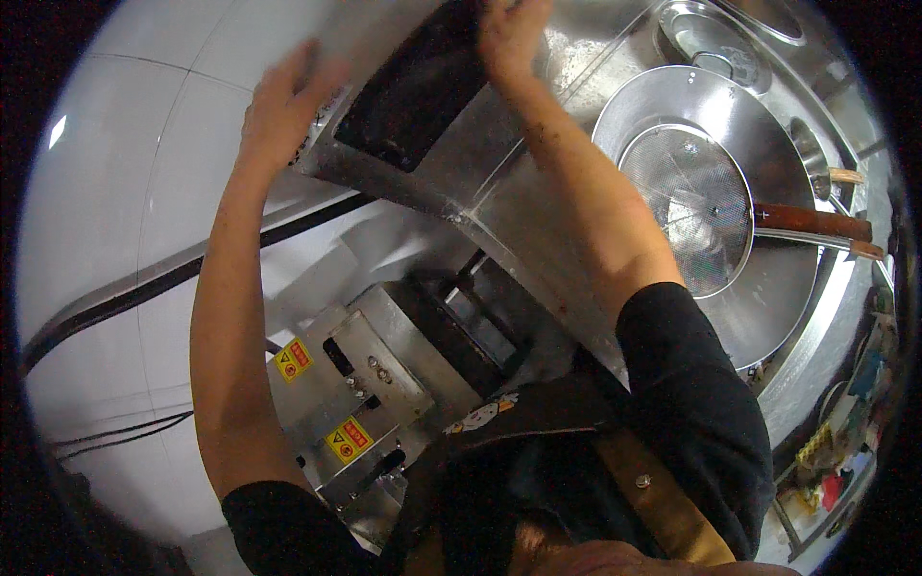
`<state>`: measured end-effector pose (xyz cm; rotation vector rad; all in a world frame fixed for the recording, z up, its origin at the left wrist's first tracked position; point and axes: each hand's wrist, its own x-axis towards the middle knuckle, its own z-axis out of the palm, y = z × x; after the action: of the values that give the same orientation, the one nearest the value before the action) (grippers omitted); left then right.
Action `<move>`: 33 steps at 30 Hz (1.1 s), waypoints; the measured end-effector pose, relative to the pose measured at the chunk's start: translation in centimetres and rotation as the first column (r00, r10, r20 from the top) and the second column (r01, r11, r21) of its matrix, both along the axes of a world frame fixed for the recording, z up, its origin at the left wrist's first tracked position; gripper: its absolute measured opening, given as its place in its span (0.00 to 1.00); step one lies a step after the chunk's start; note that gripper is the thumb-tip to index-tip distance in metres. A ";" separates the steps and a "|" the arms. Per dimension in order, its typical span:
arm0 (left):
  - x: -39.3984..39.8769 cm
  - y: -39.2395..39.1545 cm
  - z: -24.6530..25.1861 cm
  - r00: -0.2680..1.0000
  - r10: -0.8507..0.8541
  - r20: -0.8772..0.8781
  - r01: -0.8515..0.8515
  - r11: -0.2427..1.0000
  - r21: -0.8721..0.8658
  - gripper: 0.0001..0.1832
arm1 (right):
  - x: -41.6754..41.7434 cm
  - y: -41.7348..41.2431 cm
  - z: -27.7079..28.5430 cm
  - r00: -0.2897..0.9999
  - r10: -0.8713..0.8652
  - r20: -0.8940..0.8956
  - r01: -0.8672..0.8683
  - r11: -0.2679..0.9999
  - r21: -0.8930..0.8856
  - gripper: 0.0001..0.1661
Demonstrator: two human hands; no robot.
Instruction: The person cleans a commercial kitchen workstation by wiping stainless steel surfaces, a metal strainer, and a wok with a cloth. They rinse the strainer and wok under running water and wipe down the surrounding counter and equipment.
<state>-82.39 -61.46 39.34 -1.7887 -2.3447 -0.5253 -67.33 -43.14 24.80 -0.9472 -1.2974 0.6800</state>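
Note:
My left hand (284, 108) is blurred at the upper left, beside the near left end of a steel counter (497, 194). Its thumb and fingers look spread, with no object visible between them. A dark rectangular panel or recess (421, 86) lies in the counter top between my hands. My right hand (513, 39) is at the top edge of the picture, by the right side of this dark rectangle. Its fingertips are partly cut off, so whether it grips anything cannot be told.
A large steel wok (763, 309) sits at the right, with a round mesh strainer (688, 209) resting over it. Wooden handles (814, 221) stick out rightward. Behind is a round metal lid (709, 43). Below the counter stands a metal machine (389, 360) with warning stickers. White tiled wall (108, 180) borders the left.

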 end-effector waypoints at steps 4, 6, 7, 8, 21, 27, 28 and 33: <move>0.0 -0.5 0.1 0.998 -0.025 -0.052 0.026 0.999 0.022 0.41 | -4.5 -9.9 -0.9 0.999 0.035 0.009 -0.036 0.950 0.310 0.22; 1.0 -0.5 0.3 0.999 0.034 0.018 -0.034 0.999 -0.013 0.42 | -4.7 -15.1 -4.5 0.982 0.180 0.060 -0.190 0.917 0.351 0.23; 1.3 -0.8 0.6 0.997 0.067 0.046 -0.065 0.997 -0.034 0.42 | -4.7 -16.6 -6.4 0.964 0.262 0.039 -0.257 0.893 0.369 0.25; 1.3 -0.9 0.9 0.997 0.047 0.056 -0.046 0.999 -0.018 0.42 | -4.5 -16.9 -7.8 0.929 0.370 0.009 -0.359 0.894 0.267 0.26; -2.9 2.1 -3.1 0.843 0.167 -0.512 -0.215 0.976 -0.036 0.32 | 15.2 -28.3 -16.0 0.656 0.525 0.542 -0.528 0.833 -0.168 0.22; 4.3 0.1 -3.1 0.824 0.198 -0.531 -0.271 0.961 -0.062 0.32 | 28.1 -36.1 -14.7 0.728 0.385 0.568 -0.399 0.911 -0.105 0.26; 4.7 -0.6 -3.4 0.815 0.166 -0.556 -0.237 0.970 -0.059 0.32 | 30.3 -37.0 -14.5 0.742 0.354 0.569 -0.383 0.921 -0.073 0.25; 10.9 -5.7 -4.6 0.790 0.024 -0.612 -0.164 0.971 -0.173 0.35 | 39.5 -40.0 -13.5 0.804 0.233 0.547 -0.132 0.967 -0.218 0.24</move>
<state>-71.47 -67.18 34.76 -1.5817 -2.0542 0.3110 -27.82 -83.19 11.26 -1.2343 -1.9075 0.6884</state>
